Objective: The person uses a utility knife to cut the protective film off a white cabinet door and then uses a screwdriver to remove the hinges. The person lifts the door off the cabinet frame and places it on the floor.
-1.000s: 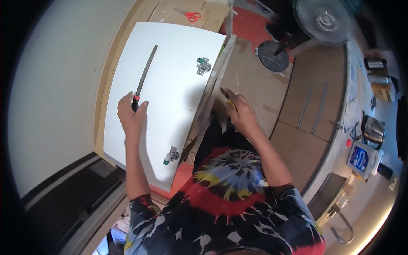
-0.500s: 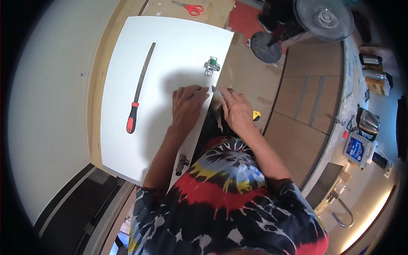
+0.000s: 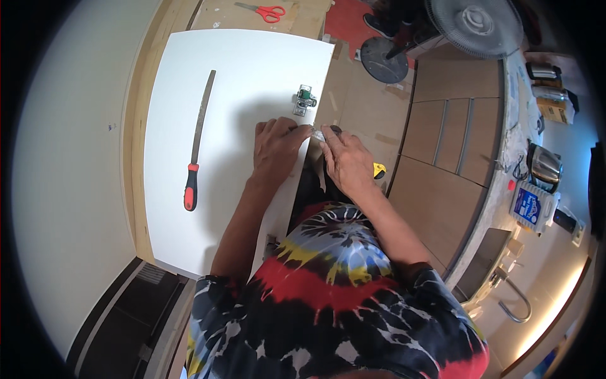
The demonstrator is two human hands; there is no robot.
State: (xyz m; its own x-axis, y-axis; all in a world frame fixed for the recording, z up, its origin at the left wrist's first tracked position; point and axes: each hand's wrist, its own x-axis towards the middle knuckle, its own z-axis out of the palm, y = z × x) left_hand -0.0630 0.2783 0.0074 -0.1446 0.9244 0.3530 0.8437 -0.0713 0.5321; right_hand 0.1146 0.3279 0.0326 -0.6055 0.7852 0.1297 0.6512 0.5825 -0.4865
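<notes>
My right hand is closed around what looks like a utility knife, mostly covered by the palm; its yellow end shows beyond the hand. A pale metallic tip points left at the panel's edge. My left hand rests over the right edge of a white panel, fingers curled and thumb tip close to that metallic tip. Whatever its fingers pinch is hidden. Just above sits a metal cabinet hinge with a green part. A file with a red-and-black handle lies on the panel's left half.
Red-handled scissors lie on the wooden surface past the panel. A second hinge shows partly beside my left forearm. A standing fan is at the far right. Along the right run cabinets and a counter with a kettle.
The view has shifted a little, moving the panel and file left in the picture. My hands stay together at the panel's edge, the left thumb now nearer the metallic tip.
</notes>
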